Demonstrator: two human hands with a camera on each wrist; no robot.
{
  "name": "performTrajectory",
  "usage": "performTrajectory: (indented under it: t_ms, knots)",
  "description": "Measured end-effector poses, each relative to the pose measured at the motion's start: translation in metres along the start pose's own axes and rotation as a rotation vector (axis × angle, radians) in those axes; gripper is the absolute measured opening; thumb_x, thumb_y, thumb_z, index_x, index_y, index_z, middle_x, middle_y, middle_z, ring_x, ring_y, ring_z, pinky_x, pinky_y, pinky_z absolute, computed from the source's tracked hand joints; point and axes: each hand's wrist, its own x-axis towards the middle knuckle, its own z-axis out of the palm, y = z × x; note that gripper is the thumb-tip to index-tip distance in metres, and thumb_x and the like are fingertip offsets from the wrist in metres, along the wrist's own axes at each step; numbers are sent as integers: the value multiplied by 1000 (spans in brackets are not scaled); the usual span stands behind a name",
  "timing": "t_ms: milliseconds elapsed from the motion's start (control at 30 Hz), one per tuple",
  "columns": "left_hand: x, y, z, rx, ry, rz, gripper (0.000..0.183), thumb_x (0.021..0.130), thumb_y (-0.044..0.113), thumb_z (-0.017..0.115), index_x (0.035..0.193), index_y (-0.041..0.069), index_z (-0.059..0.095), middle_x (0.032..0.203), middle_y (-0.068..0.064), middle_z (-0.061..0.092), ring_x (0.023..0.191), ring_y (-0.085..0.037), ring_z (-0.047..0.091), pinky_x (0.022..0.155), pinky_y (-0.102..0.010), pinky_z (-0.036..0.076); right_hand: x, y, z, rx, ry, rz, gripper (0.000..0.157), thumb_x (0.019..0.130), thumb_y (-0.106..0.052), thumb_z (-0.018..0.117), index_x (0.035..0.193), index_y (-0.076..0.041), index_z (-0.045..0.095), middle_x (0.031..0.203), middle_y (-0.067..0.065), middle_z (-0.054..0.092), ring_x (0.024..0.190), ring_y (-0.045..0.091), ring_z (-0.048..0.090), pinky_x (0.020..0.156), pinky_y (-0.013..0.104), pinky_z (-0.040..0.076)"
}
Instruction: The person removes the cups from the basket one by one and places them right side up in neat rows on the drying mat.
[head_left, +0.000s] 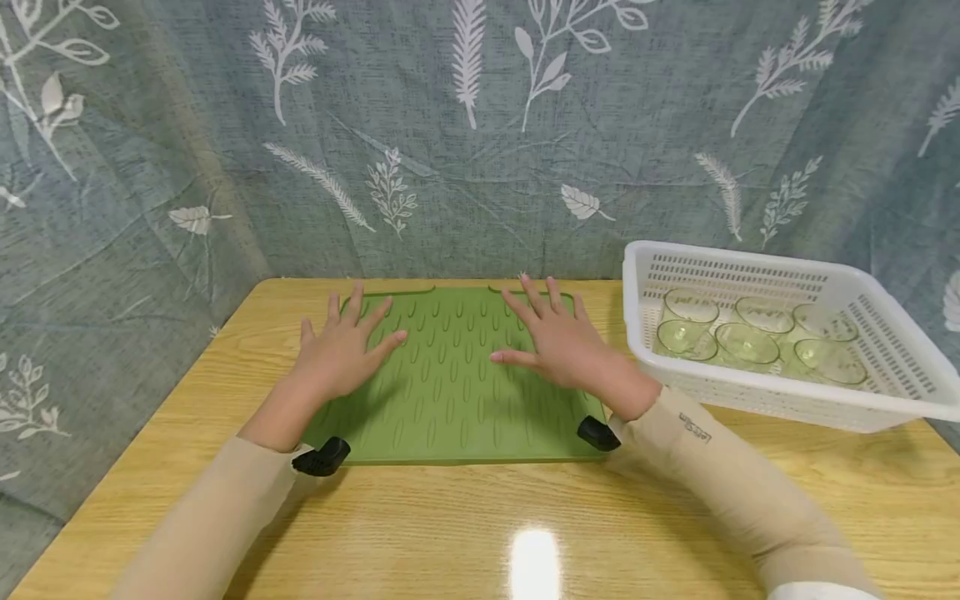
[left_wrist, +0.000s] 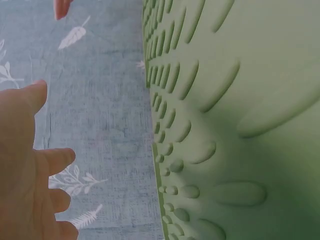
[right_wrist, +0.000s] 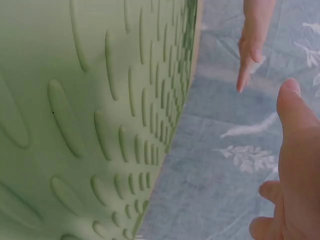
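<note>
A green mat (head_left: 450, 392) with raised oval ridges lies flat on the wooden table. Above its left part my left hand (head_left: 341, 350) hovers with fingers spread, holding nothing. Over the mat's right part is my right hand (head_left: 562, 342), its fingers likewise spread and nothing in its grasp. In the left wrist view the left hand (left_wrist: 22, 165) stays apart from the ridged mat (left_wrist: 280, 65). The right wrist view shows a gap between the right hand (right_wrist: 300, 170) and the mat (right_wrist: 55, 45) too.
To the right stands a white plastic basket (head_left: 750, 379) holding several clear round glass vessels (head_left: 746, 343). The wooden table (head_left: 420, 533) extends in front of the mat. A grey-blue curtain (head_left: 435, 200) with white leaf patterns hangs behind and at the sides.
</note>
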Motion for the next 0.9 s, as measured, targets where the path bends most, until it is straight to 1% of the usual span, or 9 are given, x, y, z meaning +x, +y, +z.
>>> performTrajectory:
  t_ms: [100, 233, 300, 400, 500, 600, 733, 833, 900]
  knots:
    - [-5, 2, -1, 7, -8, 15, 78, 89, 70, 20, 151, 25, 11, 152, -10, -18, 133, -40, -20, 91, -72, -11, -6, -1, -3, -7, 5, -17, 92, 77, -80, 26, 149, -33, -6, 152, -1, -18, 136, 29, -17, 107, 55, -5]
    - [-11, 4, -3, 15, -13, 37, 76, 89, 70, 20, 151, 28, 8, 152, -10, -16, 134, -40, -18, 92, -73, -9, -15, 0, -7, -4, 27, -35, 90, 80, -76, 34, 149, -33, -4, 152, -3, -18, 136, 28, -17, 107, 54, -5]
    - [-15, 4, -4, 16, -9, 50, 74, 90, 69, 21, 151, 29, 7, 152, -9, -16, 134, -39, -17, 93, -73, -7, -20, 2, -9, 1, 43, -46, 89, 82, -74, 37, 150, -33, -2, 152, -3, -17, 137, 27, -17, 107, 54, -4]
    - [-18, 2, -2, 17, 11, 71, 73, 91, 68, 23, 151, 30, 8, 153, -8, -14, 135, -37, -17, 93, -73, -6, -28, 7, -12, 13, 63, -55, 89, 82, -74, 37, 150, -31, 1, 153, -3, -14, 137, 26, -15, 107, 54, -4]
    - [-21, -2, -1, 16, 27, 85, 71, 92, 66, 26, 151, 31, 9, 154, -7, -11, 137, -36, -13, 95, -72, -6, -36, 14, -15, 17, 99, -66, 89, 82, -73, 39, 151, -28, 6, 154, -2, -10, 138, 26, -13, 108, 54, -1]
    - [-25, -8, 0, 19, 33, 99, 70, 92, 65, 27, 151, 32, 9, 154, -7, -8, 138, -36, -7, 97, -71, -3, -43, 22, -17, -4, 135, -66, 90, 82, -73, 40, 151, -25, 10, 155, 0, -4, 139, 26, -9, 109, 54, 2]
    - [-30, -16, 2, 16, 43, 135, 68, 94, 62, 30, 151, 31, 10, 155, -6, -5, 139, -35, -1, 97, -71, 0, -52, 34, -21, -21, 177, -56, 89, 82, -73, 40, 151, -25, 12, 155, 4, 3, 140, 29, -3, 109, 54, 7]
    - [-33, -21, 3, 11, 32, 155, 67, 94, 60, 31, 151, 30, 11, 155, -5, -3, 139, -34, 1, 98, -71, 1, -60, 44, -23, -7, 203, -48, 86, 84, -70, 42, 151, -25, 14, 155, 4, 6, 140, 30, 1, 108, 54, 8]
    - [-35, -24, 4, 4, 15, 161, 68, 94, 61, 30, 151, 30, 11, 155, -5, -3, 139, -34, 1, 98, -71, 0, -65, 51, -24, -2, 221, -46, 84, 85, -67, 44, 151, -23, 16, 155, 5, 9, 140, 32, 3, 108, 54, 9]
